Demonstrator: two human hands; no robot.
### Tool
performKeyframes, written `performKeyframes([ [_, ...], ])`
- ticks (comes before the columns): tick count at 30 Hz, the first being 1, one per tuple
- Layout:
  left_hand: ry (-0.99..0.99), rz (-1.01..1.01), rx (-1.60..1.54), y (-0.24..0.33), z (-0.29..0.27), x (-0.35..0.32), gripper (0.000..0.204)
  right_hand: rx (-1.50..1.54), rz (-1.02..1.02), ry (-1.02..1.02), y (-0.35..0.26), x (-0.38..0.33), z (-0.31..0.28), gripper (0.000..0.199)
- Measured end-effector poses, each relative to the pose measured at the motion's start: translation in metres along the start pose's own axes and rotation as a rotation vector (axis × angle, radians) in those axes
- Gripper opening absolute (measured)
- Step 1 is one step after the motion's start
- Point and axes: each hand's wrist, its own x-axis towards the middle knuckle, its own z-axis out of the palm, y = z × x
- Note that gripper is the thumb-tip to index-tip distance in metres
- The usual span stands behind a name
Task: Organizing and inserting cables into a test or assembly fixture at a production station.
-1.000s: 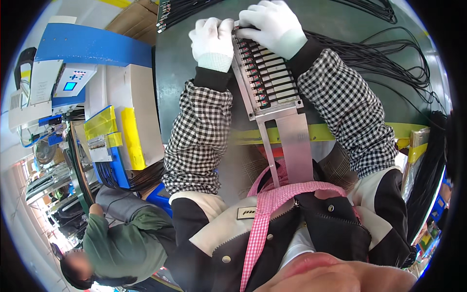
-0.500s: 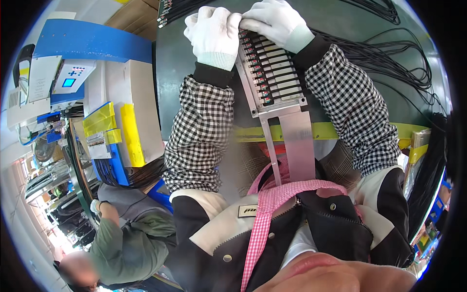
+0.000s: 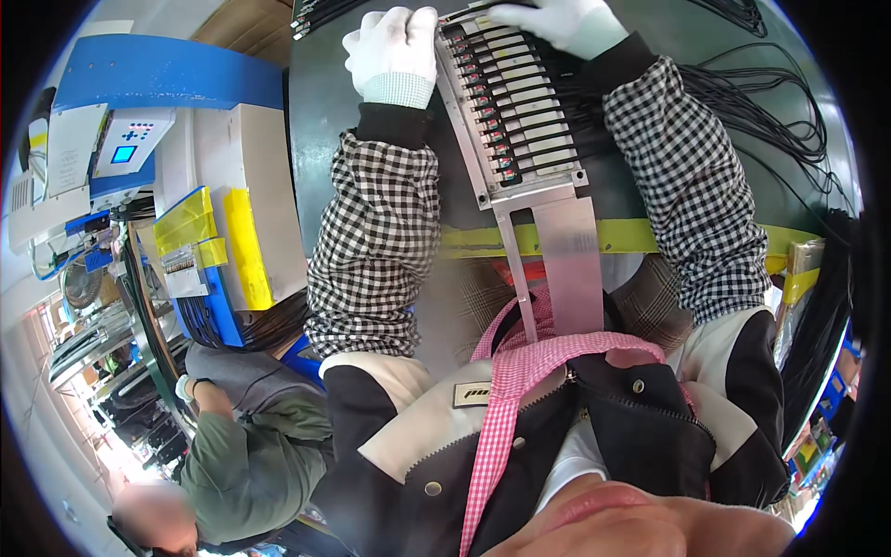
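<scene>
A long metal fixture (image 3: 489, 189) lies on the green table, its rows of slots holding black cables (image 3: 543, 134) with small connector ends along the left side. My left hand (image 3: 390, 54), in a white glove, is curled closed beside the fixture's far left corner; what its fingertips hold is hidden. Over the far end of the fixture is my right hand (image 3: 568, 26), gloved too. Its fingers reach left and close on a black cable (image 3: 471, 11) there, though the fingertips are partly cut off by the picture's edge. A flat metal plate (image 3: 573, 265) extends from the fixture's near end.
Loose black cables (image 3: 752, 102) spread over the table (image 3: 343, 148) on the right, with more bundled at the far left. Yellow tape (image 3: 640, 236) lines the near edge. A white and blue machine (image 3: 255, 176) stands at left; another person (image 3: 246, 464) sits beyond it.
My right hand has moved right, away from my left hand, uncovering the fixture's far slots. My left hand stays by the far left corner. The whole view has shifted slightly.
</scene>
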Motion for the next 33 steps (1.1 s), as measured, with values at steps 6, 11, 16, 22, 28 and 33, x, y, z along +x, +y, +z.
performKeyframes([
  [6,0.022,-0.291,-0.008,0.027,-0.011,-0.007,0.016,-0.116,-0.099,0.118,0.042,0.006,-0.009,0.021],
  [11,-0.003,-0.368,-0.135,0.031,-0.025,-0.006,0.014,-0.337,-0.329,0.188,0.036,0.015,-0.009,0.021],
  [16,-0.051,-0.354,-0.176,0.031,-0.027,-0.008,0.013,-0.345,-0.417,0.239,0.008,0.002,-0.008,0.021],
  [22,-0.058,-0.315,-0.167,0.027,-0.023,-0.009,0.015,-0.263,-0.355,0.242,0.007,0.001,-0.008,0.021],
  [28,-0.055,-0.319,-0.135,0.026,-0.023,-0.009,0.016,-0.309,-0.265,0.127,-0.019,-0.011,-0.017,0.020],
  [33,-0.074,-0.311,-0.140,0.031,-0.025,-0.008,0.017,-0.339,-0.226,0.136,-0.021,-0.011,-0.016,0.020],
])
